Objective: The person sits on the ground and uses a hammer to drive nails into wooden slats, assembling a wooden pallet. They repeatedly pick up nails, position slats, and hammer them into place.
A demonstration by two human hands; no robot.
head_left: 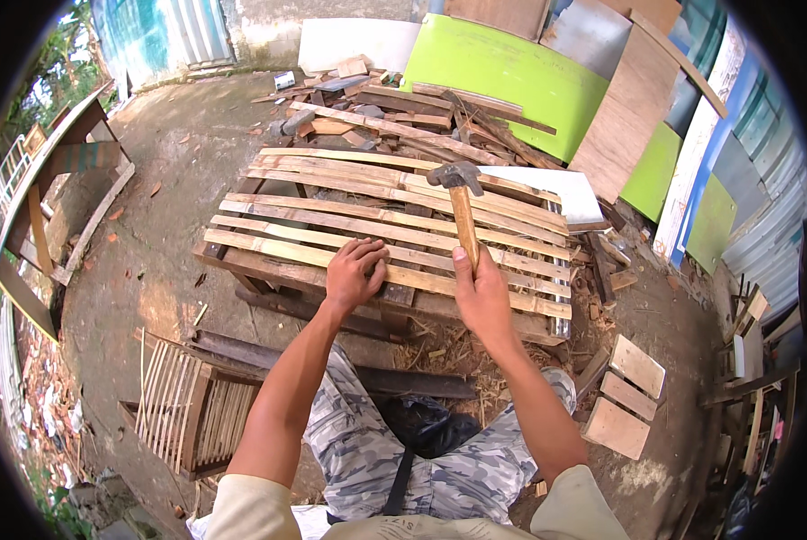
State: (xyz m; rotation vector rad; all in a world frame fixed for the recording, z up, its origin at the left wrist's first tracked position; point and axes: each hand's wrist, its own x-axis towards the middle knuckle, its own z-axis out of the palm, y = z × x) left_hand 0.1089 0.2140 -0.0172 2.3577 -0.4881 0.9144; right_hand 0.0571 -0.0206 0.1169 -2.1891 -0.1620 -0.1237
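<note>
A low bench-like wooden frame [300, 280] topped with bamboo slats [282, 250] stands in front of me. The slats run left to right with gaps between them. My left hand [356, 274] rests at the nearest slats, its fingers curled and pressed together; whatever they pinch, if anything, is too small to tell. My right hand [482, 292] is wrapped round the wooden handle of a claw hammer [464, 211]. The hammer is upright above the slats, its metal head at the top, to the right of my left hand.
Behind the frame lies a heap of scrap wood [403, 112], with a lime-green board [502, 76] leaning beyond. A slatted wooden piece [192, 405] lies at lower left, near a dark beam [421, 382]. Flat wood pieces [624, 396] sit at right. A tilted table [70, 162] stands far left.
</note>
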